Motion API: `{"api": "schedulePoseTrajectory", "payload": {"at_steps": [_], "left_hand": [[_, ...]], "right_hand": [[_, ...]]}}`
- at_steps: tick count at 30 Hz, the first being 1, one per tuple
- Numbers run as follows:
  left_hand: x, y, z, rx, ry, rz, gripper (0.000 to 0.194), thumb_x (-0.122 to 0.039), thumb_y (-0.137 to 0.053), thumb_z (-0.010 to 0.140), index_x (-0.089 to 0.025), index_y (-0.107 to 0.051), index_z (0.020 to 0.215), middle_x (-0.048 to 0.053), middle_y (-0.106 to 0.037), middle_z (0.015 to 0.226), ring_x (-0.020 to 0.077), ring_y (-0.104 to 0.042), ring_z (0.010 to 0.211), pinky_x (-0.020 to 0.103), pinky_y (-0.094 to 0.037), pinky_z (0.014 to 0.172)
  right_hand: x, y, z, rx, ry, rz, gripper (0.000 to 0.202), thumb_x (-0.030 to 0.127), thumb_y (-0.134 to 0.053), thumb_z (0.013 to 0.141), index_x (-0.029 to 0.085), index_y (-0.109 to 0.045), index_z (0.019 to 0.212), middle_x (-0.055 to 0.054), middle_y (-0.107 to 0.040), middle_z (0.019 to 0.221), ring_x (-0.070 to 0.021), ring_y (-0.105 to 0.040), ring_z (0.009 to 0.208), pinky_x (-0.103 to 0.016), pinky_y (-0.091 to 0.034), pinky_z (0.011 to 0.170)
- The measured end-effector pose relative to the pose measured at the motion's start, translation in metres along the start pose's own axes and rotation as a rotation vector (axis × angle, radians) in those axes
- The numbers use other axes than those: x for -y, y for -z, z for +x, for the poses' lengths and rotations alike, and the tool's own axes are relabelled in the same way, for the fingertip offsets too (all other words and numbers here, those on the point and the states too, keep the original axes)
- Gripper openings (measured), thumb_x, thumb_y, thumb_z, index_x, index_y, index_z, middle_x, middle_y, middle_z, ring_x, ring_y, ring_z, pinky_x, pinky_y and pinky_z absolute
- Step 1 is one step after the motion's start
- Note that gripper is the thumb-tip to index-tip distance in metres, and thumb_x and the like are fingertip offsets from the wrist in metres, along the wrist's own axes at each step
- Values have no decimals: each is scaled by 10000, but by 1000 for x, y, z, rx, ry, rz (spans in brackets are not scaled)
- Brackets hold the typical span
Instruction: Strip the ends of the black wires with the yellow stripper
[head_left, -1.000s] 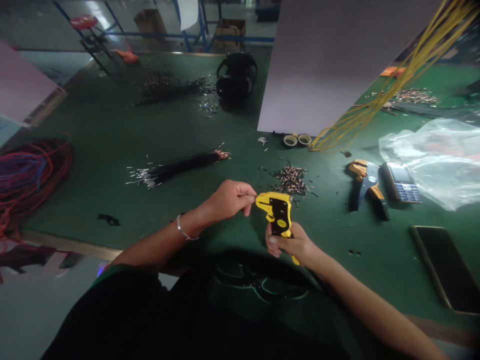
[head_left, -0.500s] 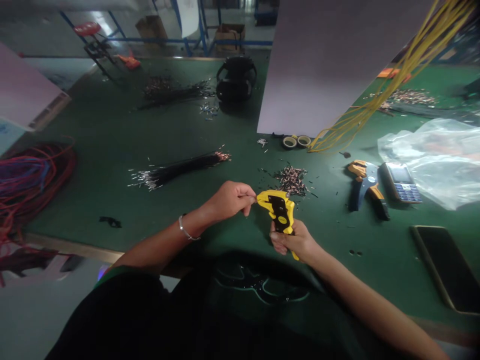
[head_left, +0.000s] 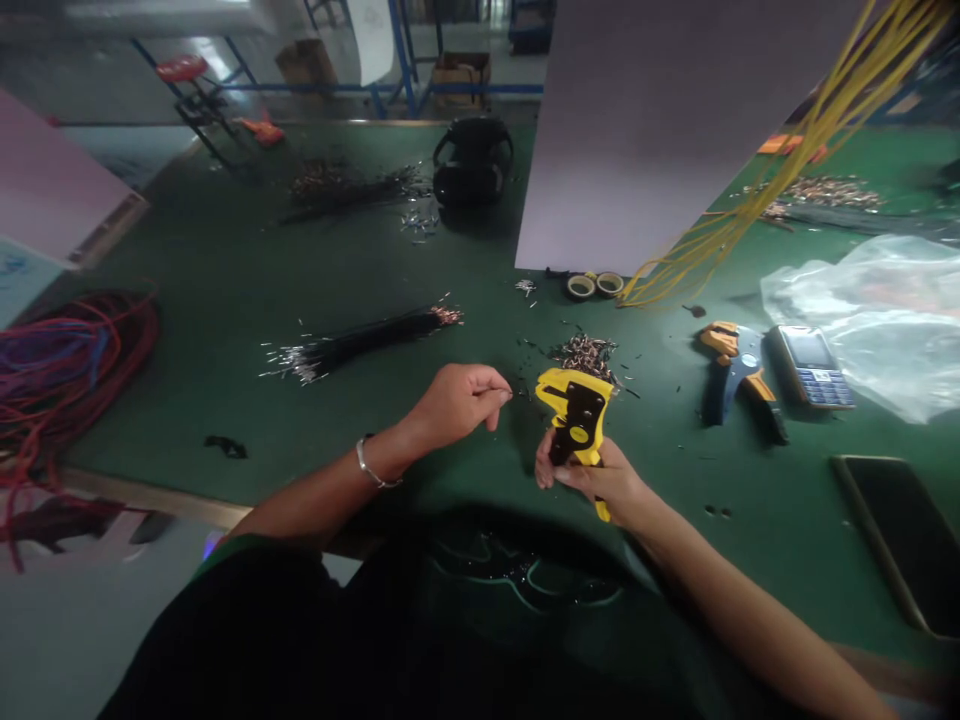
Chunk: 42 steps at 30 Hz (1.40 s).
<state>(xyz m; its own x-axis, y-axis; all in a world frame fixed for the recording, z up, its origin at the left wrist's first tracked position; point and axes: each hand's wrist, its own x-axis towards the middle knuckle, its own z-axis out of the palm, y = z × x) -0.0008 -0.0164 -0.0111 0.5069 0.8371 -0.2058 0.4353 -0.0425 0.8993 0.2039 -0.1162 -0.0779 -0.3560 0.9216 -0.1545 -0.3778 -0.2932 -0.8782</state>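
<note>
My right hand (head_left: 589,470) is wrapped round the handles of a yellow and black wire stripper (head_left: 579,412), its jaws pointing left. Just left of those jaws, my left hand (head_left: 466,400) pinches a thin dark wire (head_left: 510,392); only a short tip shows past the fingers. A gap separates the wire tip from the tool. Behind the stripper lies a heap of short copper-and-black wire scraps (head_left: 586,355). Beyond my left hand rests a bundle of black wires (head_left: 367,340), with silvery ends at the left and bare copper ends at the right.
On the right lie a second wire stripper (head_left: 739,375), a keypad phone (head_left: 812,368), a smartphone (head_left: 904,540) and a clear plastic bag (head_left: 892,330). Tape rolls (head_left: 595,286) sit below a grey panel (head_left: 637,140). Yellow wires (head_left: 780,170) hang beside it. Red wire coils (head_left: 82,350) lie left.
The wire stripper in my right hand has moved right, away from my left hand, and its jaws have come off the wire tip. My left hand stays nearly in place, still pinching.
</note>
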Motion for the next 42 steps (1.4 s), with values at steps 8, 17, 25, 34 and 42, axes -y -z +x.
{"api": "schedulePoseTrajectory", "payload": {"at_steps": [8, 17, 25, 34, 42], "left_hand": [[-7, -3, -3, -22, 23, 26, 133, -220, -560, 804, -145, -657, 754, -17, -608, 493, 65, -418, 431, 205, -331, 456], [-10, -4, -6, -84, -60, 78, 162, -255, -553, 817, -163, -686, 805, -29, -594, 493, 67, -413, 432, 209, -325, 455], [-11, -4, -8, -64, -78, 167, 202, -220, -504, 836, -154, -687, 888, -13, -675, 583, 73, -455, 447, 218, -373, 499], [-11, -6, -12, -115, -121, 232, 115, -196, -536, 830, -163, -646, 831, 5, -730, 670, 106, -605, 582, 238, -430, 612], [-12, -9, -15, -190, -231, 317, 133, -167, -524, 835, -184, -646, 785, -16, -709, 645, 95, -593, 569, 228, -428, 603]], "right_hand": [[3, 0, 2, -3, 12, -21, 299, 332, -769, 724, 162, -621, 921, -47, -643, 761, -202, -585, 716, -360, -480, 698], [0, 5, 0, 113, -36, -16, 367, 334, -781, 721, 147, -620, 992, -59, -649, 810, -203, -599, 737, -374, -491, 724], [5, 1, 2, 122, -39, 42, 342, 341, -784, 716, 147, -623, 947, -48, -648, 763, -195, -606, 703, -369, -498, 701], [1, 3, 2, 108, -48, 72, 373, 334, -796, 701, 151, -613, 970, -46, -651, 770, -197, -607, 702, -380, -499, 703], [10, -2, 1, 15, -14, 48, 373, 348, -808, 679, 164, -618, 943, -49, -648, 775, -214, -603, 726, -393, -499, 719]]}}
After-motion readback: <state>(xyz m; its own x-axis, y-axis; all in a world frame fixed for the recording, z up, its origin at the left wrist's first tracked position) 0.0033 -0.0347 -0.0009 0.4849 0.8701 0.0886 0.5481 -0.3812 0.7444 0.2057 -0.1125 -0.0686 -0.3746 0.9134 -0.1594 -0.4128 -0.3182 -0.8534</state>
